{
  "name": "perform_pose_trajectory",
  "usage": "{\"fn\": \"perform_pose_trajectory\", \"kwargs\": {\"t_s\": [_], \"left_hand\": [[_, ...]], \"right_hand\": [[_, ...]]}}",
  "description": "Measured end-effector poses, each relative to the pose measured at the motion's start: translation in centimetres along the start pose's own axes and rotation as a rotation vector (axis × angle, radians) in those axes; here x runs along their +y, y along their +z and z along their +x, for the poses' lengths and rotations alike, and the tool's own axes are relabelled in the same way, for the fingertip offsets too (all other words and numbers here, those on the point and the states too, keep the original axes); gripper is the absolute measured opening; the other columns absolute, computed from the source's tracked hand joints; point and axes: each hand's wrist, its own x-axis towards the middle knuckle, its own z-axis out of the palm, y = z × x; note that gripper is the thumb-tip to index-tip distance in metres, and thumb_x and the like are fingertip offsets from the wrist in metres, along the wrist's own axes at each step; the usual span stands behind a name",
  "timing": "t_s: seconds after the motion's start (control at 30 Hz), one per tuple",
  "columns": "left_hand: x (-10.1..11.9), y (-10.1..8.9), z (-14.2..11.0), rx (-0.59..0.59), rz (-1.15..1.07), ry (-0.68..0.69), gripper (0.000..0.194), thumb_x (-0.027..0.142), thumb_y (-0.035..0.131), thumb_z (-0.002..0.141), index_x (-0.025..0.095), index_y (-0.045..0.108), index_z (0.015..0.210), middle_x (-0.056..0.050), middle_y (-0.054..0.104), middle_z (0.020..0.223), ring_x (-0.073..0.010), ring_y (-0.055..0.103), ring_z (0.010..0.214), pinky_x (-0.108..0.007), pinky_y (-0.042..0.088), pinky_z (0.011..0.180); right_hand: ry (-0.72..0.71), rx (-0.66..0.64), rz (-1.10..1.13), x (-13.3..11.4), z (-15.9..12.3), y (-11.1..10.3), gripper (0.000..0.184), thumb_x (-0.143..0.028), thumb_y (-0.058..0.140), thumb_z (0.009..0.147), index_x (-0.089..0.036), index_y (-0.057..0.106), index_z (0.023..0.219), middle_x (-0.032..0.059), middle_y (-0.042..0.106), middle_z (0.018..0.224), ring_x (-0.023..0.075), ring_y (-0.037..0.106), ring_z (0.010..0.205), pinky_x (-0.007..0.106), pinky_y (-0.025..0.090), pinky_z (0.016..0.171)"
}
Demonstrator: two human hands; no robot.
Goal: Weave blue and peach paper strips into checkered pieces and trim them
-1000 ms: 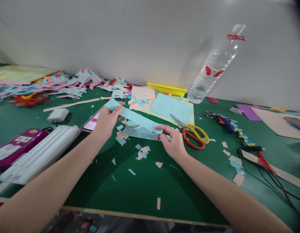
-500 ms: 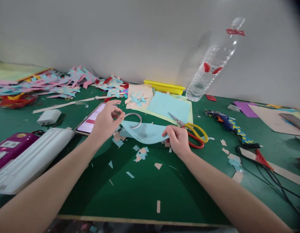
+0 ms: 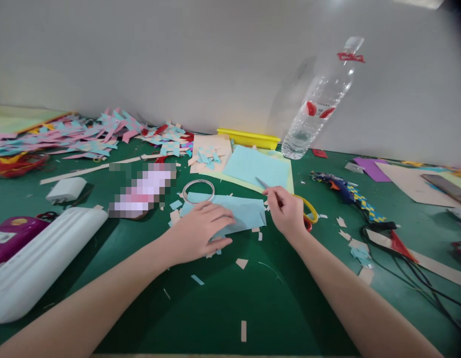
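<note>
My left hand [image 3: 202, 228] lies flat on a folded light blue paper [image 3: 245, 211] on the green table [image 3: 215, 298], fingers stretched out. My right hand [image 3: 288, 211] rests over the red and yellow scissors [image 3: 308, 211], fingers curled around the blades near the pivot; the blade tips poke out toward the upper left. A metal ring [image 3: 198, 190] lies just behind the blue paper. Small paper scraps lie scattered around both hands.
A blurred-out phone [image 3: 141, 191], a white charger [image 3: 66, 189] and a white ribbed case [image 3: 40, 258] lie left. Blue sheet [image 3: 256, 166], yellow tray [image 3: 248, 138], plastic bottle [image 3: 320, 104] stand behind. A glue gun [image 3: 342, 186] and black cables [image 3: 413, 273] lie right. Woven paper strips [image 3: 85, 132] pile far left.
The blue paper was held up between both hands, then laid down. My left hand now presses it flat, and my right hand has let go and moved onto the scissors.
</note>
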Motion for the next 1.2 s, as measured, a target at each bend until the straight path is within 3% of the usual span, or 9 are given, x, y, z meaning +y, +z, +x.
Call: {"fn": "perform_pose_trajectory", "kwargs": {"t_s": [0.13, 0.23, 0.3, 0.4, 0.53, 0.73, 0.9, 1.07, 1.2], "left_hand": [[1.0, 0.3, 0.0, -0.053, -0.013, 0.059, 0.035, 0.034, 0.055, 0.091, 0.019, 0.056, 0.123, -0.008, 0.058, 0.128, -0.0259, 0.052, 0.116, -0.043, 0.038, 0.099], [0.9, 0.4, -0.2, -0.053, -0.022, 0.063, 0.033, 0.026, 0.055, 0.091, 0.017, 0.056, 0.123, -0.008, 0.06, 0.126, -0.0237, 0.054, 0.115, -0.039, 0.042, 0.097], [0.8, 0.4, -0.3, -0.035, -0.024, 0.076, 0.031, 0.022, 0.054, 0.092, 0.017, 0.056, 0.122, -0.008, 0.062, 0.122, -0.023, 0.055, 0.113, -0.038, 0.044, 0.095], [0.7, 0.4, -0.3, -0.023, -0.007, 0.108, 0.03, 0.019, 0.052, 0.092, 0.016, 0.056, 0.121, -0.009, 0.064, 0.12, -0.0235, 0.057, 0.11, -0.04, 0.046, 0.093], [0.8, 0.6, -0.3, -0.04, 0.018, 0.126, 0.027, 0.015, 0.05, 0.092, 0.014, 0.058, 0.118, -0.01, 0.064, 0.118, -0.0246, 0.058, 0.108, -0.042, 0.048, 0.089], [0.7, 1.0, -0.3, -0.011, 0.013, 0.142, 0.028, 0.012, 0.043, 0.094, 0.015, 0.059, 0.116, -0.011, 0.064, 0.116, -0.0238, 0.058, 0.108, -0.041, 0.05, 0.087], [0.7, 1.1, -0.3, -0.012, 0.018, 0.145, 0.028, 0.012, 0.041, 0.095, 0.016, 0.058, 0.117, -0.011, 0.064, 0.118, -0.024, 0.057, 0.11, -0.04, 0.05, 0.086], [0.6, 1.1, -0.3, -0.023, 0.021, 0.14, 0.028, 0.01, 0.041, 0.095, 0.016, 0.058, 0.117, -0.009, 0.063, 0.119, -0.023, 0.056, 0.111, -0.04, 0.049, 0.089], [0.4, 1.3, -0.5, -0.004, 0.015, 0.159, 0.032, 0.007, 0.043, 0.092, 0.018, 0.057, 0.119, -0.009, 0.064, 0.119, -0.0229, 0.057, 0.111, -0.039, 0.05, 0.089]], "right_hand": [[0.017, -0.056, -0.273, 1.2, 0.4, -0.9, 0.023, -0.031, 0.043, 0.088, -0.02, 0.063, 0.095, -0.0017, 0.058, 0.057, 0.0142, 0.053, 0.052, 0.024, 0.035, 0.051], [-0.048, -0.105, -0.428, 2.0, 1.0, -1.6, 0.025, -0.029, 0.042, 0.088, -0.018, 0.059, 0.103, 0.004, 0.066, 0.073, 0.0198, 0.061, 0.074, 0.029, 0.042, 0.064], [-0.054, -0.13, -0.547, 2.6, 1.4, -2.3, 0.028, -0.029, 0.042, 0.088, -0.016, 0.058, 0.107, 0.0085, 0.067, 0.085, 0.024, 0.06, 0.089, 0.033, 0.043, 0.072], [0.043, -0.215, -0.699, 3.3, 1.9, -3.4, 0.028, -0.037, 0.046, 0.085, -0.016, 0.058, 0.099, 0.0119, 0.065, 0.098, 0.0278, 0.057, 0.096, 0.035, 0.043, 0.07], [0.207, -0.369, -0.75, 3.9, 2.0, -4.8, 0.027, -0.041, 0.046, 0.082, -0.018, 0.057, 0.089, 0.01, 0.063, 0.094, 0.0264, 0.058, 0.088, 0.031, 0.037, 0.056], [0.262, -0.53, -0.66, 4.4, 1.7, -5.6, 0.032, -0.048, 0.052, 0.076, -0.019, 0.06, 0.088, 0.007, 0.064, 0.081, 0.0196, 0.058, 0.063, 0.029, 0.034, 0.05], [0.2, -0.527, -0.585, 4.8, 1.8, -5.8, 0.031, -0.045, 0.059, 0.068, -0.02, 0.064, 0.086, 0.0066, 0.065, 0.081, 0.0188, 0.058, 0.061, 0.029, 0.035, 0.048], [0.25, -0.565, -0.564, 4.2, 2.1, -5.9, 0.03, -0.043, 0.06, 0.067, -0.019, 0.063, 0.084, 0.0051, 0.065, 0.079, 0.0192, 0.058, 0.064, 0.029, 0.036, 0.051], [0.254, -0.462, -0.581, 3.2, 2.2, -5.8, 0.036, -0.044, 0.061, 0.067, -0.018, 0.063, 0.092, 0.0067, 0.066, 0.086, 0.0201, 0.059, 0.067, 0.029, 0.036, 0.053]]}}
